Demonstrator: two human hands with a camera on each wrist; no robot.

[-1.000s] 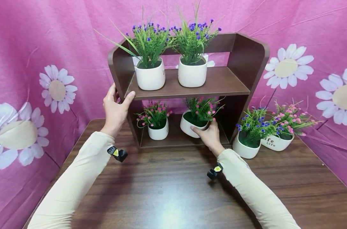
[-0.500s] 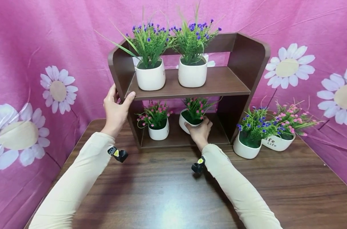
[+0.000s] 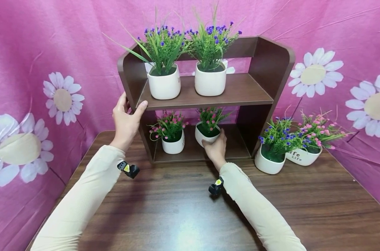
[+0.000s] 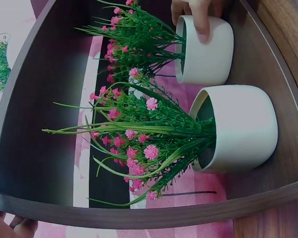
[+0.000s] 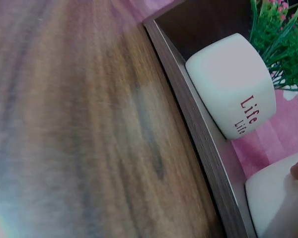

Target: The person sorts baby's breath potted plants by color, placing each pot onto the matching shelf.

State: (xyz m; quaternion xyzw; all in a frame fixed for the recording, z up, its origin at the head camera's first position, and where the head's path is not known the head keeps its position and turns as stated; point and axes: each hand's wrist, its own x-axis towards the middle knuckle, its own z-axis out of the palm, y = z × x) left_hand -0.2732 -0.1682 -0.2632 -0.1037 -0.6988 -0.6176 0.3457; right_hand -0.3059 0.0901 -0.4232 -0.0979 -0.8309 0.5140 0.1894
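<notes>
My right hand point(image 3: 216, 148) grips the white pot point(image 3: 205, 136) of a pink-flowered artificial plant on the lower level of a dark brown two-level shelf point(image 3: 205, 104). In the left wrist view, fingers point(image 4: 201, 22) lie on that pot point(image 4: 208, 57), which is beside a second white pot point(image 4: 243, 129) with pink flowers. This second pot point(image 3: 173, 145) stands at the lower left. Its "Life" lettering shows on the pot point(image 5: 233, 84) in the right wrist view. My left hand point(image 3: 127, 120) holds the shelf's left side panel, thumb at the front, fingertips hidden behind.
Two white pots with purple flowers stand on the upper level, a left one point(image 3: 165, 85) and a right one point(image 3: 210, 82). On the wooden table point(image 3: 177, 202), right of the shelf, are a blue-flowered pot point(image 3: 269, 162) and a pink-flowered pot point(image 3: 304, 157). A pink curtain point(image 3: 92, 42) hangs behind.
My right hand has moved left along the lower level with the pink-flowered pot, bringing it closer to the other pot. The left hand has stayed on the side panel.
</notes>
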